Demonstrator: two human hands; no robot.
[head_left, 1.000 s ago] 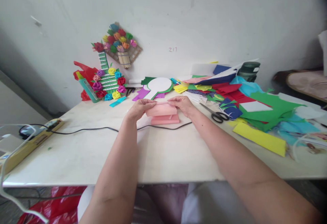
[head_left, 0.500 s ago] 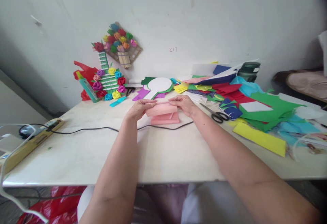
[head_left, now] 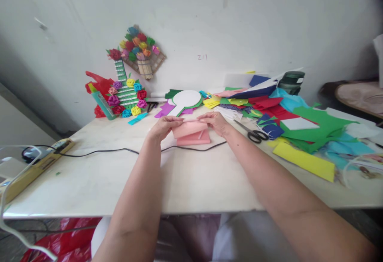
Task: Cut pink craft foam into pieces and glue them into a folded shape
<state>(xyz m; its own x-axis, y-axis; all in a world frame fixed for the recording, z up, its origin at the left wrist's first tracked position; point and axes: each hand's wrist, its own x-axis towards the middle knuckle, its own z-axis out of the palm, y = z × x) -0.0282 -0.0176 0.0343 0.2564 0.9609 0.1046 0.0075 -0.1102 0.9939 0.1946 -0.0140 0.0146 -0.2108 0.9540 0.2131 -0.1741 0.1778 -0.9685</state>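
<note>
Between my two hands is a sheet of light pink paper (head_left: 188, 129), pinched along its far edge, which looks rolled or folded over. My left hand (head_left: 165, 126) is closed on the left end of that edge. At the right end, my right hand (head_left: 214, 123) grips it between thumb and fingers. Under the sheet lies more pink paper (head_left: 194, 140), a darker salmon shade, flat on the table. Just beyond my hands rests a round white cutout with a handle (head_left: 187, 99), backed with green.
Black-handled scissors (head_left: 254, 134) lie right of my right hand, beside heaped coloured paper (head_left: 314, 128). A black cable (head_left: 104, 150) crosses the table (head_left: 119, 186) from a power strip (head_left: 36, 170). Paper-flower crafts (head_left: 128, 94) and a glue bottle (head_left: 102, 104) stand back left.
Both hands keep their hold in nearly the same place. The held pink sheet's lower left corner has shifted slightly to the right.
</note>
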